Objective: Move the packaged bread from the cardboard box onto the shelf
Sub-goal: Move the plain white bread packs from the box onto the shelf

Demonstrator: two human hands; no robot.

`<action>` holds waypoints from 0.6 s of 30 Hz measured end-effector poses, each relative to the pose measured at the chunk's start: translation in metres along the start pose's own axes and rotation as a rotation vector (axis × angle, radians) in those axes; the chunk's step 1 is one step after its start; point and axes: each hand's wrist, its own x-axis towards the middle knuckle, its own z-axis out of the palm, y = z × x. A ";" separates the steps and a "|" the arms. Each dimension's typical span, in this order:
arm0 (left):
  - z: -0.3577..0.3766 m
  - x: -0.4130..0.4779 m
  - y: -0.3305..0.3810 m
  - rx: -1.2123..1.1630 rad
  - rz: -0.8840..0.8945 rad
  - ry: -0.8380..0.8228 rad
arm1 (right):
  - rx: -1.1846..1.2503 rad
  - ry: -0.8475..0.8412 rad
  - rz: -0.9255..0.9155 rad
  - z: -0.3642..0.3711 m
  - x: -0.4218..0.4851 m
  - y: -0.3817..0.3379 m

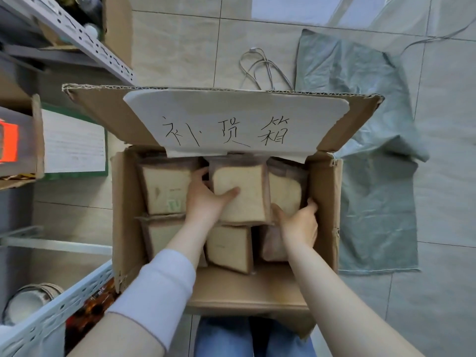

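An open cardboard box [123, 202] on the tiled floor holds several packs of sliced bread in clear wrap. My left hand [203, 197] grips the middle bread pack [244, 186], thumb across its front face and fingers behind its left edge. My right hand [300, 225] is wrapped around the right-hand bread pack [283, 191], fingers down its far side by the box wall. More packs lie at the left [164, 186] and in the row nearer to me [229, 246]. The metal shelf [85, 39] stands on the left.
The box's back flap carries a white sheet with handwritten characters [226, 130]. A grey woven sack [365, 140] and a coiled cable [260, 68] lie on the floor behind and to the right. Shelf rails, a small box and a paper sheet [74, 143] are on the left.
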 end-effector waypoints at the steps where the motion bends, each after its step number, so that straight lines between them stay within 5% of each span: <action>1: -0.004 0.000 0.001 -0.047 -0.017 -0.042 | 0.009 0.000 0.019 -0.002 -0.002 0.000; 9: -0.040 -0.023 -0.006 -0.410 -0.145 -0.158 | 0.098 -0.096 0.012 -0.028 -0.021 0.014; 18: -0.086 -0.131 -0.051 -0.558 0.027 0.095 | 0.150 -0.240 -0.267 -0.089 -0.068 0.059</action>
